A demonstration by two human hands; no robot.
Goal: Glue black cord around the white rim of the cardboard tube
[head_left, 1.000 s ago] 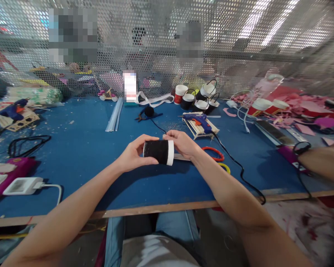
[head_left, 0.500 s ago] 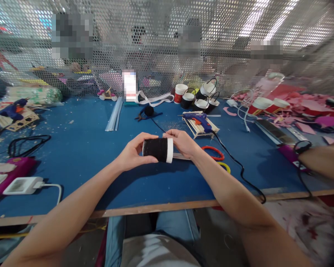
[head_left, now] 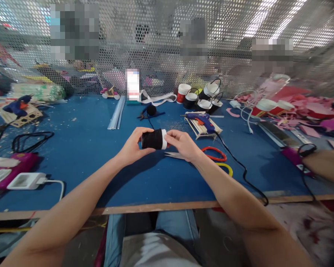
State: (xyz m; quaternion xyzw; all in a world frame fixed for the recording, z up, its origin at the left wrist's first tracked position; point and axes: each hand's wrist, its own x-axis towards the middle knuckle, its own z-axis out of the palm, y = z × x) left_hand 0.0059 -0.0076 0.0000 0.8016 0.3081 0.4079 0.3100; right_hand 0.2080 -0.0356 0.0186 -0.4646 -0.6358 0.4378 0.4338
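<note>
A paper cup lies sideways in the air above the blue table, wound with black yarn and showing a white rim at its right end. Thumb and fingers of my left hand wrap its left end. Against the white rim, my right hand has its thumb and fingers closed on the cup's edge. From a black yarn ball a strand runs toward the cup. Scissors with red and yellow handles lie under my right hand and wrist, their blades partly covered.
Behind the cup lie dark-handled pliers, clear glue sticks and a blue glue gun on a stick rack. Wrapped cups with wire handles stand farther back. Purple power strips sit at both sides. Another person's arm reaches in from the right.
My right hand has shifted from behind the cup to its white rim. The cup has moved slightly up and left, and more of the scissor blades shows.
</note>
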